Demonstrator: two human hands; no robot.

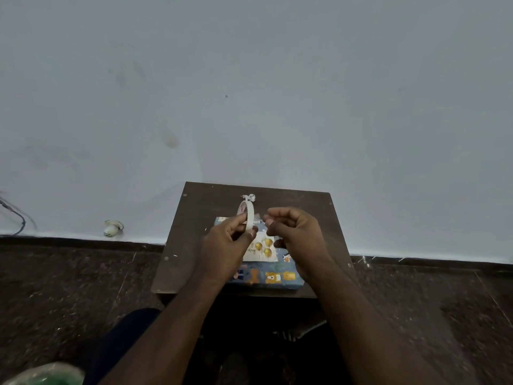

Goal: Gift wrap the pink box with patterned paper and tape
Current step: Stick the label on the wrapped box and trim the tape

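Low in the frame's center, the wrapped box (265,269) rests on the small table (313,218), freeing both hands. The left hand (230,243) grips the tape roll (248,213) upright; the right hand (297,232), fingers curled, seemingly pinches its loose end.

A small dark brown table (200,240) stands against the wall on dark speckled floor (69,287). On it lies a box in blue patterned paper (273,277), with white scraps (249,197) near the far edge.
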